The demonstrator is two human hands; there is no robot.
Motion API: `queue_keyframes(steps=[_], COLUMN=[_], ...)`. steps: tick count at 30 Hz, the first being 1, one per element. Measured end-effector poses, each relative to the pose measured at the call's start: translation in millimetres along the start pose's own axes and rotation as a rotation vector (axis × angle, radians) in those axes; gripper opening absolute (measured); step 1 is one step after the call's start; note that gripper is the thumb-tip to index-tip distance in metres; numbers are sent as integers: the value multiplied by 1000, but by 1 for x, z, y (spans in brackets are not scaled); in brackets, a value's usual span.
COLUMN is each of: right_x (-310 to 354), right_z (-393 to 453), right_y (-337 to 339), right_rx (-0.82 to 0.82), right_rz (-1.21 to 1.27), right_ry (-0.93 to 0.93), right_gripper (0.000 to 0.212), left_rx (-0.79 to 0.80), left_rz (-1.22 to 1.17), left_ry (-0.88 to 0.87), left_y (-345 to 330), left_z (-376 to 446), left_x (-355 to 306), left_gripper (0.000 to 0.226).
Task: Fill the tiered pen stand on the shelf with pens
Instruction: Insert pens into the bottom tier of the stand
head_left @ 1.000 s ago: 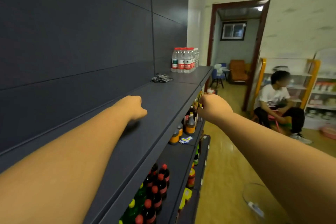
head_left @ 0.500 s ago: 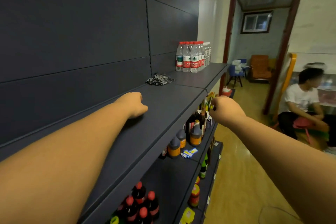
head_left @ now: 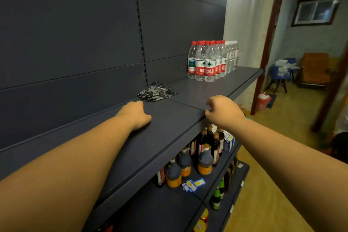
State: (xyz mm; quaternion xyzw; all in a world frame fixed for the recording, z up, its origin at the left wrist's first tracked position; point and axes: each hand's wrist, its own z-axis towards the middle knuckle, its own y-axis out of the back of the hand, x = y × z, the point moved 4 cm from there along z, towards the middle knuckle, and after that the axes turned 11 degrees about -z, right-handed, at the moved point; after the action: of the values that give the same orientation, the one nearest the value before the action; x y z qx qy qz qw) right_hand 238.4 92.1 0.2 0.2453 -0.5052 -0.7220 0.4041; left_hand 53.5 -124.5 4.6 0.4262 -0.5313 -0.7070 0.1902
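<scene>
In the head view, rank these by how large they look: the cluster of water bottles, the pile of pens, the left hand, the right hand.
1. Cluster of water bottles.
2 and 3. Right hand and left hand: they look alike, so no ranking between them.
4. Pile of pens, which lies farther from the camera than the hands.

View: head-worn, wide-angle | Faces: forward and down along the shelf (head_left: 188, 103) | Range: near, arm's reach | Shared views: single view only

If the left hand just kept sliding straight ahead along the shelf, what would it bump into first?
Most likely the pile of pens, lying just past the left hand on the top shelf; the water bottles stand further back.
</scene>
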Motion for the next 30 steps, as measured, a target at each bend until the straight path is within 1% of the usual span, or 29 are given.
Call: queue_keyframes(steps=[2, 5, 9, 13, 15, 18, 21, 24, 27, 30], right_x=[-6, -8, -10, -11, -12, -14, -17, -20, -22, -22], right_z=[27, 64, 118, 176, 199, 226, 253, 278, 299, 316], right_y=[-6, -18, -29, -37, -44, -61, -71, -78, -87, -96], right_rx=[2, 17, 30, 37, 34, 77, 72, 67, 83, 94], right_rz=[-16, -59, -123, -62, -36, -44, -88, -76, -48, -12], right_ry=[29, 73, 105, 108, 115, 154, 202, 244, 280, 327], right_gripper=[39, 37, 41, 44, 43, 46, 46, 43, 38, 33], left_rx=[-27, -10, -24, -1, 11, 33, 17, 12, 55, 109], left_rz=[1, -29, -109, 52, 115, 211, 283, 315, 369, 380], left_ry=[3, -10, -87, -89, -72, -34, 18, 81, 135, 236], left_y=[-4, -10, -9, -17, -25, -39, -46, -47, -47, -50], left_z=[22, 56, 107, 148, 161, 175, 187, 197, 208, 220], left_x=[-9, -24, -46, -55, -56, -55, -57, -63, -70, -69], left_gripper=[50, 52, 54, 56, 53, 48, 53, 56, 62, 69])
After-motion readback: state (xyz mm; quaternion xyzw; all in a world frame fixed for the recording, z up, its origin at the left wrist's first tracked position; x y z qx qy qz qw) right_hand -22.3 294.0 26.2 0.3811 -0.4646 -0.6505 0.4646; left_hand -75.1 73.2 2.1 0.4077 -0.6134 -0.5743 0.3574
